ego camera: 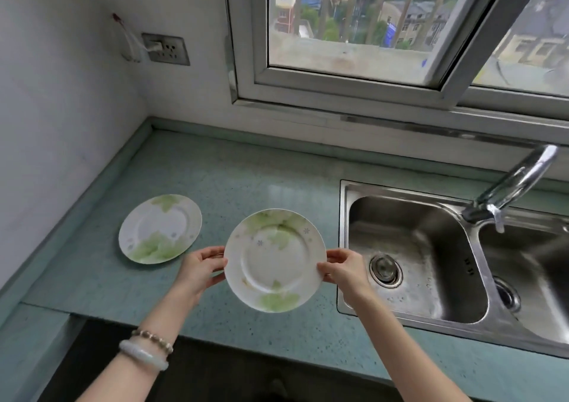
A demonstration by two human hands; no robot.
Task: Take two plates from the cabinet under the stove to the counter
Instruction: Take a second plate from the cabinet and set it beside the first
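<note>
Our left wrist carries two bracelets [147, 347], a pale bangle and a beaded string, closest to the camera at the lower left. Both forearms reach forward over the teal counter [246, 170]. Our left hand [200, 269] pinches the left rim of the held plate [275, 260], thumb on top and curled fingers beneath. Our right hand [343, 270] pinches the right rim the same way, thumb over the edge. This white plate with a green leaf print sits between the hands, over the front part of the counter, just left of the steel sink [344, 241]. We cannot tell whether its underside touches the surface. A matching resting plate [160, 228] lies flat on the counter, to the left and slightly farther back, apart from the held one. A chrome faucet [517, 180] arches over the sink, and a wall socket [166, 49] sits beside the window [354, 16].
</note>
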